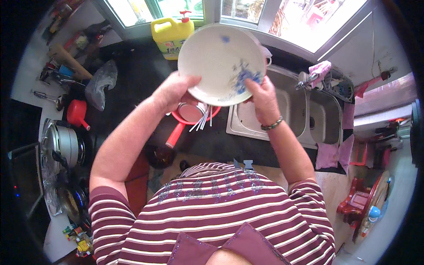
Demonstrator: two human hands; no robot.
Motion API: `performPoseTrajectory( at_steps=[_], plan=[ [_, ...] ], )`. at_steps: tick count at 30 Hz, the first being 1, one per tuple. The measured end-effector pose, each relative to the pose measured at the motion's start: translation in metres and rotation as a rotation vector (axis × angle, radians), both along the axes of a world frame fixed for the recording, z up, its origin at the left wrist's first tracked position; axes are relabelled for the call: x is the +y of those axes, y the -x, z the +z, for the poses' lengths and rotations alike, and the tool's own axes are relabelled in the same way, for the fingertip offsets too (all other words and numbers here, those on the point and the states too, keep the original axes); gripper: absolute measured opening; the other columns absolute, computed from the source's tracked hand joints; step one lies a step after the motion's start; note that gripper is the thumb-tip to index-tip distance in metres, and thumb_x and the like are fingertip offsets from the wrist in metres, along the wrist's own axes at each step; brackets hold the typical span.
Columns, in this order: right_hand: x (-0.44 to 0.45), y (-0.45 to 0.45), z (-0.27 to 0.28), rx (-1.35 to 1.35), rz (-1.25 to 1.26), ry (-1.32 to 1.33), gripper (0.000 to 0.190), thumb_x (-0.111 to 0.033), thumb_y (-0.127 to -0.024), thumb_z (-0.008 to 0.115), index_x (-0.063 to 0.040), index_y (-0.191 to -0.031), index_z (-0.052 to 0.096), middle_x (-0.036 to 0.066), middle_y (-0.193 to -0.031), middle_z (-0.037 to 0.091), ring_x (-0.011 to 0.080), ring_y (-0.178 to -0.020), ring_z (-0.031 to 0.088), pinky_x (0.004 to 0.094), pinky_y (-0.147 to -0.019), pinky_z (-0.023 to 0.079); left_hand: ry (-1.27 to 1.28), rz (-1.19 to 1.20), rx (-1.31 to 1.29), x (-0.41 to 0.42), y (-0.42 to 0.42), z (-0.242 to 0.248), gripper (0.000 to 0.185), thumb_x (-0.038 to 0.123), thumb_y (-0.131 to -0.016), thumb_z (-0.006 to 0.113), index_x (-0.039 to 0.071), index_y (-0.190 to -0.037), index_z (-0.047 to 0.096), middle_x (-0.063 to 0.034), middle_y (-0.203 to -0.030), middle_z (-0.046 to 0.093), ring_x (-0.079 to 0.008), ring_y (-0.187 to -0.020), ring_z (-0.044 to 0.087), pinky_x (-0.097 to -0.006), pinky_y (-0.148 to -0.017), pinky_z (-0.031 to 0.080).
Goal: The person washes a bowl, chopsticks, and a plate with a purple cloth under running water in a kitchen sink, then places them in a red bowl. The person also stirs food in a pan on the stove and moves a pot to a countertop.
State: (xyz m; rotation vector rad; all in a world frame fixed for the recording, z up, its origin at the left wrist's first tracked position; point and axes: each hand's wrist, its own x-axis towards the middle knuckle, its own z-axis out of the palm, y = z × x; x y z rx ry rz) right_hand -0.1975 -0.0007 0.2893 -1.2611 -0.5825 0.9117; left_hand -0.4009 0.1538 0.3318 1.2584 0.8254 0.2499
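Observation:
Between my two hands I hold a large white plate (212, 63) with a blue flower pattern, its face turned up towards me. My left hand (180, 87) grips the lower left rim, thumb on top. At the lower right rim, my right hand (263, 94) clasps it with the thumb over the blue flowers. Below the plate, on the dark counter, stands a red long-handled dipper (175, 135). It holds a small bowl (191, 112) and several thin pale sticks (202, 122); the plate hides part of it.
A double stainless steel sink (291, 99) lies to the right, with a pink cloth (320, 70) over its tap. Behind the plate stands a yellow jug with a red pump (169, 39). On the left are a plastic bag (102, 84), a red ladle-like pan (77, 113) and a metal pot (64, 144).

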Motion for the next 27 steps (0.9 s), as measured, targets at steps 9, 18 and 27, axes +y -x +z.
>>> performPoseTrajectory(
  at_steps=[9,18,27],
  plan=[
    [-0.066,-0.12,0.059,-0.065,-0.053,0.078,0.033,-0.031,-0.098,0.061,-0.001,-0.109,0.061,0.004,-0.094,0.066,0.0106,-0.072,0.061,0.0261,-0.064,0.052,-0.818,-0.067,-0.121,-0.052,-0.113,0.085,0.033,0.019,-0.093,0.056,0.003,-0.122,0.054,-0.0187,-0.094,0.069,-0.0297,-0.082,0.07,-0.0377,-0.065,0.058],
    [-0.1,-0.158,0.019,0.087,-0.039,-0.027,0.033,-0.005,-0.09,0.063,-0.002,-0.122,0.057,0.009,-0.111,0.065,0.0233,-0.096,0.067,0.0363,-0.079,0.058,-1.407,-0.204,-0.262,-0.085,-0.152,0.066,0.028,0.011,-0.091,0.059,0.003,-0.116,0.049,-0.0256,-0.088,0.065,-0.0443,-0.088,0.065,-0.049,-0.075,0.053],
    [-0.128,-0.188,-0.088,-0.173,0.004,-0.265,0.052,-0.032,-0.102,0.046,-0.008,-0.147,0.037,0.009,-0.151,0.041,0.0278,-0.138,0.039,0.0461,-0.114,0.033,-1.494,-0.279,-0.269,-0.112,-0.149,0.043,0.033,0.003,-0.09,0.051,-0.003,-0.122,0.045,-0.0231,-0.094,0.062,-0.0401,-0.086,0.066,-0.0446,-0.073,0.054]
  ],
)
